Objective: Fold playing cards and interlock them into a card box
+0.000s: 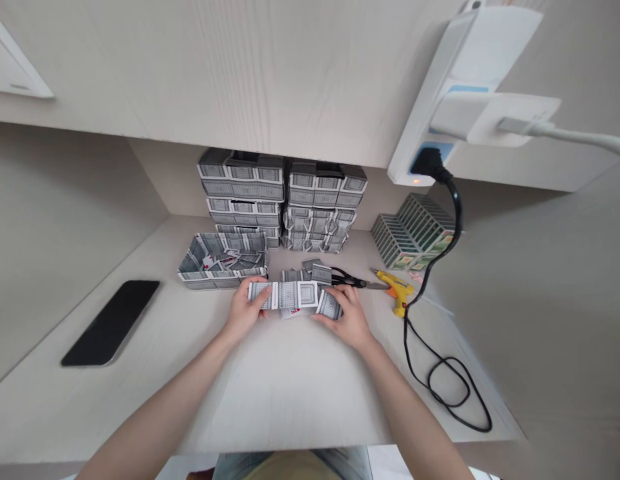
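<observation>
My left hand (249, 304) grips the left end of a strip of joined playing cards (289, 295), thumb on top, their patterned grey backs facing up. In my right hand (348, 312) is a folded playing card (329, 305), held between thumb and fingers close to the strip's right end. Whether the two pieces touch, I cannot tell. Below the strip a card face with red marks (291, 313) peeks out. Behind my hands lie several loose grey-backed cards (321, 273) and black-handled scissors (351, 279), partly covered by the cards.
An open box made of cards (223, 280) holds loose card pieces, at left. Stacked card boxes (241, 191) stand behind. To the right are a yellow glue gun (401, 288), its black cable (443, 393), green card decks (415, 230) and a power strip (465, 87). A phone (113, 323) lies left.
</observation>
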Tool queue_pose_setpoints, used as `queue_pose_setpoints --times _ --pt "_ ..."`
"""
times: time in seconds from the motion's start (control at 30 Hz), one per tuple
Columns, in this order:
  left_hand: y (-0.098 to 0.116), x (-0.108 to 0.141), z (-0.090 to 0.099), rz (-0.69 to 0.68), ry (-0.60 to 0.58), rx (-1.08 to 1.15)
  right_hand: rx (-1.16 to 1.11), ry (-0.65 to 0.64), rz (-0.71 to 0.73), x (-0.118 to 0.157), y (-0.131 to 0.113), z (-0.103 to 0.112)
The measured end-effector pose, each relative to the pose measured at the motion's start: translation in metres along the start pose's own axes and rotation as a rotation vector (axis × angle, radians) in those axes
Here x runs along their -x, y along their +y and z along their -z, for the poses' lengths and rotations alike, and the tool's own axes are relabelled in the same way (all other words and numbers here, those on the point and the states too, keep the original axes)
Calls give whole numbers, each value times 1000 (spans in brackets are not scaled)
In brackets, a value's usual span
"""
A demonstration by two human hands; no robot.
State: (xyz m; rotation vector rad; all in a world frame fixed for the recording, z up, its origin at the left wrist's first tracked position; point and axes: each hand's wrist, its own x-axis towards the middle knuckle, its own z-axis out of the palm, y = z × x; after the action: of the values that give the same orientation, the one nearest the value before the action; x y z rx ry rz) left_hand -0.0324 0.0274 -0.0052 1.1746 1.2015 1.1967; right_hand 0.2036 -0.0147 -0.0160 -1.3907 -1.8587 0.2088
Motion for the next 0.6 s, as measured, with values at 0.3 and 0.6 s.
queue_pose_setpoints --times 0.3,0.6 --pt "0 -1 0 -7 4 -14 -9 0 2 0 -2 1" --pt "0 1 -1 6 -46 -35 -3 21 10 -1 -4 0"
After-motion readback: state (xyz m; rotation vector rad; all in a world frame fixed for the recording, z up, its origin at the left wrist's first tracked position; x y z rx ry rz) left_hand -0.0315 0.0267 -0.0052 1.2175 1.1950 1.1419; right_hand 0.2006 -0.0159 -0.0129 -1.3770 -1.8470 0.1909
